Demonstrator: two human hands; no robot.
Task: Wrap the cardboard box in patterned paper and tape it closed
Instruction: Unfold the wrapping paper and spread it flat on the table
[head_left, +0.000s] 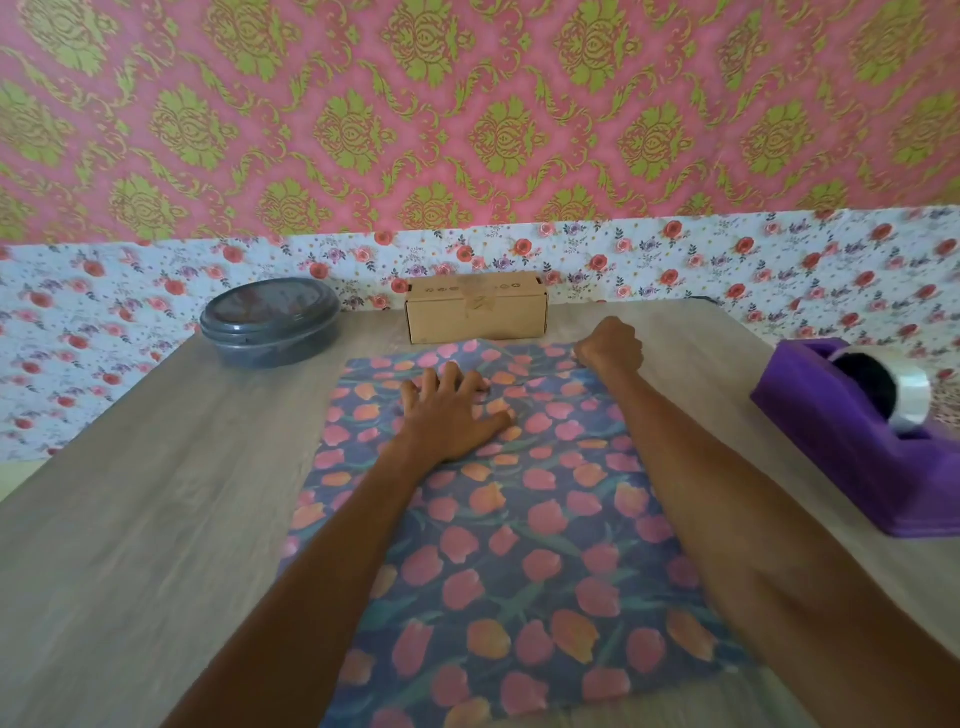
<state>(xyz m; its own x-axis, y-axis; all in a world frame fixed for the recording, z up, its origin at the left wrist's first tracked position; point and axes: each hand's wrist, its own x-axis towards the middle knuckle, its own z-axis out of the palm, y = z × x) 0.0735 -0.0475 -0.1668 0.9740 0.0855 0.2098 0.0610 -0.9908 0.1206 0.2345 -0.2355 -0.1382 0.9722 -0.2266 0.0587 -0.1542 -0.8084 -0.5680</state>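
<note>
A sheet of patterned paper (519, 545), dark blue with pink and orange tulips, lies flat on the wooden table (156, 493) in front of me. My left hand (449, 410) presses on its far half with fingers spread and straight. My right hand (613, 345) is curled at the paper's far right corner and pinches the edge there. The brown cardboard box (475, 306) stands just beyond the paper's far edge, closed, with neither hand touching it.
A purple tape dispenser (852, 441) with a roll of clear tape sits at the right, close to my right forearm. A dark grey lidded round container (270, 322) stands at the far left. Floral paper covers the wall behind the table.
</note>
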